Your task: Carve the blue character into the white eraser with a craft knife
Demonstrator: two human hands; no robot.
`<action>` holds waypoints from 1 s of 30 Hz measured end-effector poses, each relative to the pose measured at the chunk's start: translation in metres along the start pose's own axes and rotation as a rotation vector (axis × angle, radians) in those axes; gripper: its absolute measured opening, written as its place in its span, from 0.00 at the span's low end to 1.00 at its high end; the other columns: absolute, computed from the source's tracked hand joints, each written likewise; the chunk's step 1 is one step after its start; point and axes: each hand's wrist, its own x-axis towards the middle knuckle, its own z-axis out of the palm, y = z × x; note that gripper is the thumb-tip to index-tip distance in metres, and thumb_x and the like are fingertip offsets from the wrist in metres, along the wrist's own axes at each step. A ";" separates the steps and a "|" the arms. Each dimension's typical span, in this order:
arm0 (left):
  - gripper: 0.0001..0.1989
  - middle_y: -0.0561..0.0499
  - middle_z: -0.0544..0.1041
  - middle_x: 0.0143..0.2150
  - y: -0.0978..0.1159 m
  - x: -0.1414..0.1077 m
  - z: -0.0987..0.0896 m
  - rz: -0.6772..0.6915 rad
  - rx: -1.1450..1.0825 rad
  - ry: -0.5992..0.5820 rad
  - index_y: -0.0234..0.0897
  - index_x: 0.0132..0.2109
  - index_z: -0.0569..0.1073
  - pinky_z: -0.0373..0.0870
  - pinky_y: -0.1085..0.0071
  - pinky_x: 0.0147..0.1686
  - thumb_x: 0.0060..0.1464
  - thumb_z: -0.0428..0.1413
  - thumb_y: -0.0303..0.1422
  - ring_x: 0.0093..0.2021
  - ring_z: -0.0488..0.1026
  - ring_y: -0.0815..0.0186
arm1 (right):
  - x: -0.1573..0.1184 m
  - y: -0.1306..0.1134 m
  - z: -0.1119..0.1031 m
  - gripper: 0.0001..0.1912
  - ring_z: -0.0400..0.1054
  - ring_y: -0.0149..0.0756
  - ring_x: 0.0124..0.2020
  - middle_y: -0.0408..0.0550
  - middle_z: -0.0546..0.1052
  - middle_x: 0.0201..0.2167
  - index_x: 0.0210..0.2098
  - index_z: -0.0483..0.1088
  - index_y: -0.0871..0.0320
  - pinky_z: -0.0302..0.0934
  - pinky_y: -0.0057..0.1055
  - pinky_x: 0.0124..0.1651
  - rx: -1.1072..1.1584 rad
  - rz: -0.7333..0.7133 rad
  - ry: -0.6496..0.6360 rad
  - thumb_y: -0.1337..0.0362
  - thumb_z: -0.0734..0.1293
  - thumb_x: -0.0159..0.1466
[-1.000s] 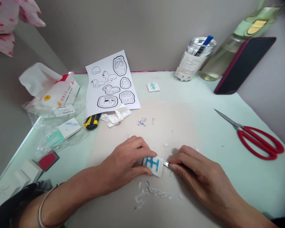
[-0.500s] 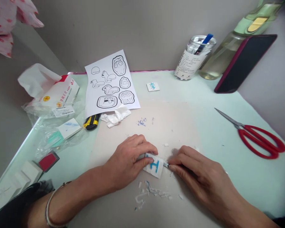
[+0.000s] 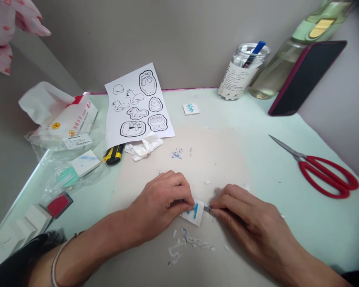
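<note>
Thumb and fingers of my left hand press together over a small white rubber block with a raised blue mark. They cover its left part. From the right, the fingertips of my right hand pinch a short metal blade. Its tip meets the block's right edge, and most of the tool is hidden in the hand. White and bluish shavings lie on the beige mat just below the block. Behind, a second white block with a blue character lies flat.
At the right lie red-handled scissors. A jar of pens, a bottle and a phone stand behind. To the left are a printed sheet, crumpled tissue, a yellow-black cutter, a tissue pack and a red ink pad.
My left fingers have drawn closer together over the block, covering more of the blue mark. The blade stays at the block's right edge. The whole view has shifted slightly.
</note>
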 end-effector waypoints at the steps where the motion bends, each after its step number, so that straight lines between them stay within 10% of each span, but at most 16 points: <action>1: 0.06 0.51 0.73 0.37 0.001 0.000 0.000 -0.004 0.005 -0.002 0.37 0.34 0.74 0.63 0.68 0.40 0.59 0.55 0.26 0.39 0.67 0.65 | 0.000 0.000 0.000 0.10 0.65 0.32 0.29 0.45 0.69 0.29 0.36 0.71 0.55 0.58 0.28 0.30 0.002 0.005 -0.001 0.66 0.58 0.69; 30: 0.07 0.52 0.67 0.35 0.001 -0.003 0.003 -0.022 0.024 0.001 0.36 0.34 0.72 0.61 0.68 0.39 0.60 0.53 0.25 0.38 0.64 0.66 | -0.015 -0.004 0.004 0.07 0.64 0.31 0.30 0.45 0.67 0.30 0.37 0.68 0.55 0.59 0.27 0.30 0.017 -0.038 0.031 0.71 0.60 0.68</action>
